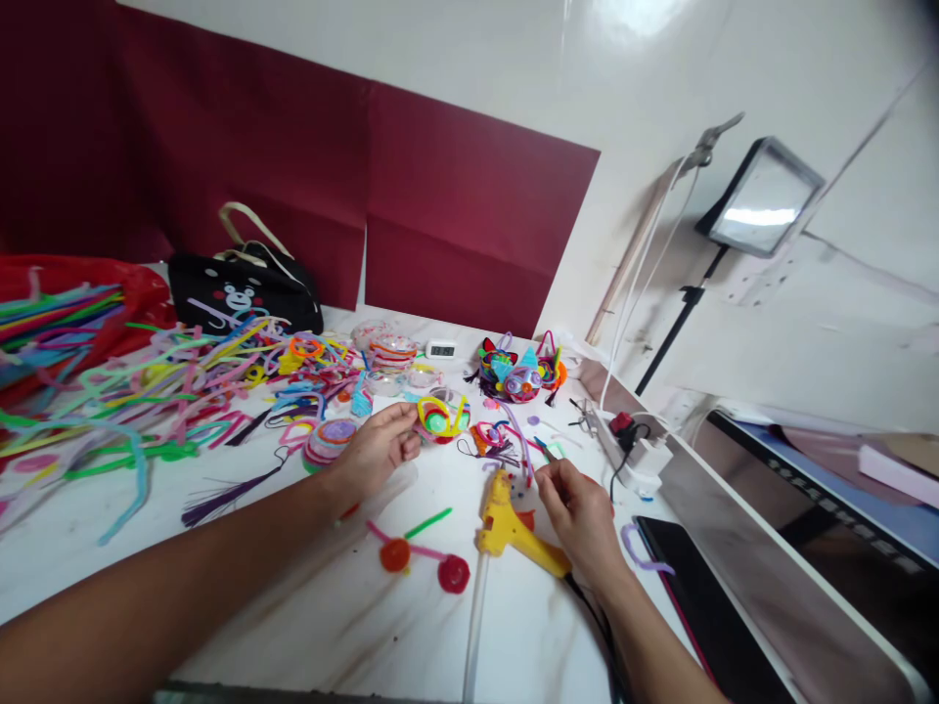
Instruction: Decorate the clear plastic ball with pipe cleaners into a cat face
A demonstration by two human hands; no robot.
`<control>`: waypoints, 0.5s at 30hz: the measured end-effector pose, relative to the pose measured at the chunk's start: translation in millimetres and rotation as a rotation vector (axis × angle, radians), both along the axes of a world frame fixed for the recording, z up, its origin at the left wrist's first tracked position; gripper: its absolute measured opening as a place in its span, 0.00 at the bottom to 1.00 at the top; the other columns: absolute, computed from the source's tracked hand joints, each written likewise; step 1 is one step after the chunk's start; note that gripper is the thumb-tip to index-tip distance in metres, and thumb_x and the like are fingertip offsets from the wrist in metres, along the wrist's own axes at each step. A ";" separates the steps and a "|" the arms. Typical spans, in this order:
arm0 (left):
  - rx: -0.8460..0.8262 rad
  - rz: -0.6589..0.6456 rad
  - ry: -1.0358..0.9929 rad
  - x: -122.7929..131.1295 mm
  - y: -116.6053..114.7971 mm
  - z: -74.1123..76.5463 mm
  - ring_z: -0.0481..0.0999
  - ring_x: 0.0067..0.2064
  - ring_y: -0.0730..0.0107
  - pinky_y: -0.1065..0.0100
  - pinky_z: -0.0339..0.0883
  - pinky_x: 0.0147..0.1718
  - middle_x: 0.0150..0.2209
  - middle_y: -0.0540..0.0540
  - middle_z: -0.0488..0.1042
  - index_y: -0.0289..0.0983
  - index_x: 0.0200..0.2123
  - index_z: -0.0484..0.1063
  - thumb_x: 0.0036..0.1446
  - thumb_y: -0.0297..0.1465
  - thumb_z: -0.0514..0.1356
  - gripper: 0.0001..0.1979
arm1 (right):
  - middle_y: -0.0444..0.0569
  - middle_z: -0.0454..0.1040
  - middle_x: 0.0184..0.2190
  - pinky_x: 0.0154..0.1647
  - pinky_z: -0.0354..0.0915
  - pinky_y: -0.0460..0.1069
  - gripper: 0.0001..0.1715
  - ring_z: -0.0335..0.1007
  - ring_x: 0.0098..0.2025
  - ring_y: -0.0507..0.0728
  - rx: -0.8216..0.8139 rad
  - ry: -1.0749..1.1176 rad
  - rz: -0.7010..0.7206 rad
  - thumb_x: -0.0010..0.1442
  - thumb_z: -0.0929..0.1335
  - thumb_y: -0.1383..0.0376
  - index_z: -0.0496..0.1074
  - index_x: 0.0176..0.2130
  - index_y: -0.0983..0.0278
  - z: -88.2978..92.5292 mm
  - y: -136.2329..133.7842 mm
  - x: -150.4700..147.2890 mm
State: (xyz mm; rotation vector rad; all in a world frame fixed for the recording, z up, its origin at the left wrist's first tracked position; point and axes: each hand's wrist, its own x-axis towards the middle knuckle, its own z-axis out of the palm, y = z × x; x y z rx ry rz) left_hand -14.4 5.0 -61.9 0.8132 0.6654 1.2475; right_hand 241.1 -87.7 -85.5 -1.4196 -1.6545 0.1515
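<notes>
Near the middle of the frame, the left hand [374,452] held a round pipe-cleaner ornament [442,415], its fingers [405,420] pinching the ornament's left edge just above the worktop [352,626]. Lower right of it, the right hand [581,513] had its fingertips drawn together beside the yellow glue gun [514,533]; what they pinched was too small to tell. The small clock [442,349] showed unreadable digits. The black bag [245,293] bore a bear face.
</notes>
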 end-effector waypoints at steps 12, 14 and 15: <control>0.027 0.133 -0.026 -2.8 6.5 5.1 0.64 0.18 0.81 0.76 0.59 0.17 0.23 0.53 0.67 0.34 0.29 0.68 0.54 0.20 0.59 0.05 | 0.39 0.60 0.19 0.21 0.51 0.45 0.17 0.53 0.20 0.49 -0.095 0.227 -0.045 0.63 0.63 0.53 0.66 0.29 0.62 0.3 1.9 8.2; 0.038 0.147 -0.037 -3.9 7.7 5.7 0.64 0.18 0.81 0.76 0.60 0.18 0.23 0.53 0.67 0.34 0.29 0.68 0.54 0.20 0.59 0.05 | 0.37 0.58 0.17 0.20 0.50 0.45 0.18 0.52 0.19 0.49 -0.109 0.338 -0.061 0.61 0.65 0.52 0.66 0.29 0.62 0.3 3.9 12.3; 0.040 0.151 -0.041 -4.1 8.0 6.1 0.64 0.18 0.81 0.76 0.60 0.17 0.23 0.53 0.66 0.34 0.29 0.68 0.54 0.20 0.59 0.06 | 0.37 0.58 0.17 0.19 0.49 0.44 0.17 0.51 0.19 0.49 -0.112 0.400 -0.066 0.60 0.66 0.51 0.66 0.29 0.62 0.8 4.9 14.4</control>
